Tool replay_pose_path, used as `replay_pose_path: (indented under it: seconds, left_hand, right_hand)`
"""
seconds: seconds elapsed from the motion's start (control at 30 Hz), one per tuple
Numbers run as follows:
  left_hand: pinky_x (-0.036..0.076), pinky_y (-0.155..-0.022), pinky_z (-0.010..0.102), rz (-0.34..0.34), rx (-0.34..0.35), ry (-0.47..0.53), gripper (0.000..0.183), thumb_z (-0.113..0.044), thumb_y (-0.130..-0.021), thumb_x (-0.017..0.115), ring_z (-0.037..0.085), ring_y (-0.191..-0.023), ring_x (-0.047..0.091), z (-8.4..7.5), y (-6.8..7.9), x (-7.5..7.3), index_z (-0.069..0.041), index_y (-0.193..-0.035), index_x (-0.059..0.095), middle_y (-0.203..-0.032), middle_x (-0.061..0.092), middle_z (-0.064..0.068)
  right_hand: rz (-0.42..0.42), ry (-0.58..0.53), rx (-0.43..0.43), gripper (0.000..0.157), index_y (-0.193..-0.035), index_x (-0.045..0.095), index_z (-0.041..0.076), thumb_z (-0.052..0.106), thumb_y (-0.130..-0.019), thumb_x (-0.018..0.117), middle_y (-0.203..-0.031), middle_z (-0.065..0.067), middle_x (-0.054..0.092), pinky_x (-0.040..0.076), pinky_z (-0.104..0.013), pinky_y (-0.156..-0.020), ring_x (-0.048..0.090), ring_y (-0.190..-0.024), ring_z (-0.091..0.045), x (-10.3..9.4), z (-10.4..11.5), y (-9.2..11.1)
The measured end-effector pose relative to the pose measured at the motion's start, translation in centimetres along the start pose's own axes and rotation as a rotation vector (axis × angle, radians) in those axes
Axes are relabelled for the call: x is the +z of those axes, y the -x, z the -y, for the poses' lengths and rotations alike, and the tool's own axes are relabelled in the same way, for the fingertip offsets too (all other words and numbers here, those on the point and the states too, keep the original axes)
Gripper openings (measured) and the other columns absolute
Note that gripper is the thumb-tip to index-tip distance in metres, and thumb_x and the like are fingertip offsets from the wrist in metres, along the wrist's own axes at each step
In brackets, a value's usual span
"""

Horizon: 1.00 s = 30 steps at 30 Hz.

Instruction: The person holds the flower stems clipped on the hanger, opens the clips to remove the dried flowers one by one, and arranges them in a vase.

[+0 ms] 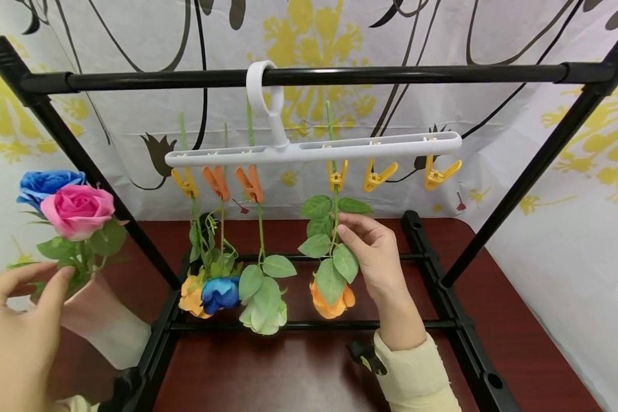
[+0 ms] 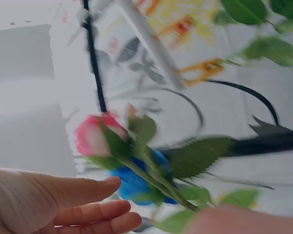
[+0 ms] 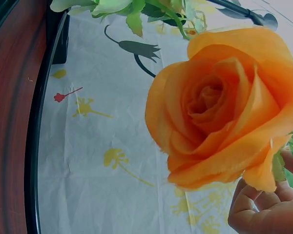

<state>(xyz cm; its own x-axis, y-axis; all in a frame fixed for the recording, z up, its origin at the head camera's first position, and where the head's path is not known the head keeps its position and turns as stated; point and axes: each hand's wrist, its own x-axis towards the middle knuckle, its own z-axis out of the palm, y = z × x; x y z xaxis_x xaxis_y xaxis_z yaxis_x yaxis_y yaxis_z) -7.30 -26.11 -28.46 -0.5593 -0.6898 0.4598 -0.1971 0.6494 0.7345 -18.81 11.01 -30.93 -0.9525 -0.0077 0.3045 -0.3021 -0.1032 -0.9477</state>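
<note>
An orange rose (image 1: 332,300) hangs head down from a yellow clip (image 1: 337,176) on the white hanger (image 1: 381,146). My right hand (image 1: 373,249) pinches its leafy stem below the clip; the right wrist view shows the bloom (image 3: 217,109) close up. At the left, my left hand (image 1: 26,320) is beside the stems above a pale vase (image 1: 105,320), fingers parted. A pink rose (image 1: 77,212) and a blue rose (image 1: 48,186) stand in that vase. In the left wrist view, thumb and fingers (image 2: 95,219) are apart near the stems.
A black frame's top bar (image 1: 417,74) carries the hanger. At its left hang a yellow-orange flower (image 1: 193,296), a blue flower (image 1: 220,294) and a pale green flower (image 1: 264,315). Two more yellow clips (image 1: 378,174) hang at right. Below is a dark red table (image 1: 268,372).
</note>
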Motion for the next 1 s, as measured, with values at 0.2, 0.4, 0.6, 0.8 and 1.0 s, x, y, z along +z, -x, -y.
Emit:
replay_pose_path:
  seconds: [0.2, 0.4, 0.6, 0.8, 1.0]
  left_hand:
    - [0.025, -0.071, 0.002, -0.087, 0.406, 0.026, 0.030, -0.025, -0.090, 0.074, -0.016, -0.082, 0.035, -1.5, 2.1, -0.2, 0.003, -0.099, 0.075, -0.081, 0.067, -0.010]
    - [0.035, -0.073, 0.012, 0.104, 0.742, 0.250, 0.010, -0.012, -0.084, 0.079, 0.013, -0.079, 0.054, -6.8, 3.7, 2.8, -0.005, -0.090, 0.077, -0.083, 0.072, 0.011]
    - [0.046, -0.064, 0.022, 0.388, 0.871, 0.346, 0.007, -0.017, -0.088, 0.076, 0.010, -0.075, 0.059, -11.0, 4.6, 8.2, -0.012, -0.093, 0.076, -0.085, 0.072, -0.002]
    - [0.055, -0.060, 0.023, 0.467, 0.876, 0.469, 0.015, -0.020, -0.093, 0.071, 0.008, -0.066, 0.066, -14.6, 5.3, 11.0, -0.008, -0.101, 0.076, -0.084, 0.075, 0.002]
    - [0.059, -0.062, 0.027, 0.414, 0.836, 0.549, 0.024, -0.023, -0.092, 0.072, 0.015, -0.067, 0.072, -17.5, 5.6, 12.8, -0.004, -0.105, 0.075, -0.088, 0.078, 0.007]
  right_hand:
    - [0.009, 0.006, -0.015, 0.026, -0.124, 0.060, -0.007, -0.001, -0.098, 0.056, -0.098, 0.015, 0.067, 0.051, -0.022, -0.083, 0.061, -0.090, -0.007, 0.1, 0.3, 0.1]
    - [0.023, -0.108, -0.021, 0.025, -0.116, 0.069, 0.012, -0.001, -0.099, 0.055, -0.103, 0.012, 0.072, 0.052, -0.024, -0.080, 0.063, -0.094, -0.007, 0.1, 0.5, 0.3]
    - [0.041, -0.177, 0.014, 0.026, -0.101, 0.073, 0.023, 0.002, -0.098, 0.058, -0.102, 0.009, 0.071, 0.052, -0.024, -0.080, 0.062, -0.092, -0.008, 0.0, 0.4, 0.3]
    - [0.041, -0.149, 0.005, 0.026, -0.100, 0.073, 0.025, 0.003, -0.098, 0.059, -0.101, 0.009, 0.070, 0.052, -0.024, -0.076, 0.062, -0.089, -0.008, 0.1, 0.2, 0.3]
    - [0.053, -0.140, -0.018, 0.026, -0.102, 0.073, 0.024, 0.003, -0.098, 0.060, -0.097, 0.009, 0.070, 0.054, -0.025, -0.075, 0.063, -0.084, -0.008, 0.2, 0.1, 0.4]
